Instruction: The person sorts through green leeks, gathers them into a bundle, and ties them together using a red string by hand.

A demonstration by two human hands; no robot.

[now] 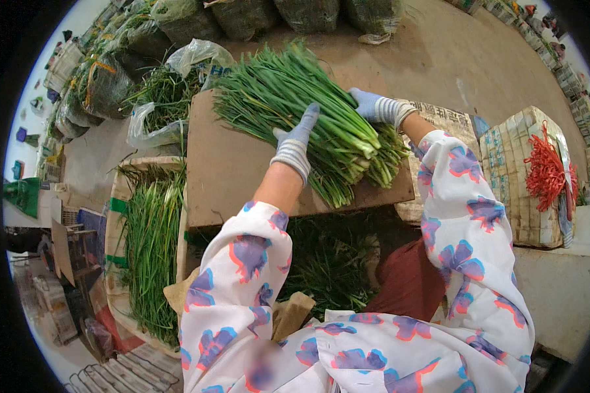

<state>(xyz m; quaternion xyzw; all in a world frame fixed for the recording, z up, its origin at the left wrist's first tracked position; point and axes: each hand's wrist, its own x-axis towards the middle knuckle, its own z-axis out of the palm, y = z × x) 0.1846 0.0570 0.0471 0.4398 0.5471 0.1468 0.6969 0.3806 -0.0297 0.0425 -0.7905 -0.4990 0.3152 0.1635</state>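
Pale blue cloth covers the left hand and the right hand of the person who works in front of me. Both hands are clamped on one thick bundle of green stalks, the left one from the near side, the right one from the far side near the pale ends; some of the fingers are hidden. The bundle is over the brown bench, its leaf tips toward the far left; whether it touches the bench, I cannot tell. More stalks lie just below it. Left of the bench is a long white box, filled with similar green stalks, and behind it an open plastic bag of greens. On the right, red ties hang on a pale block-shaped package. Loose greens lie under the bench. Farther away, big wrapped bales stand on the floor.
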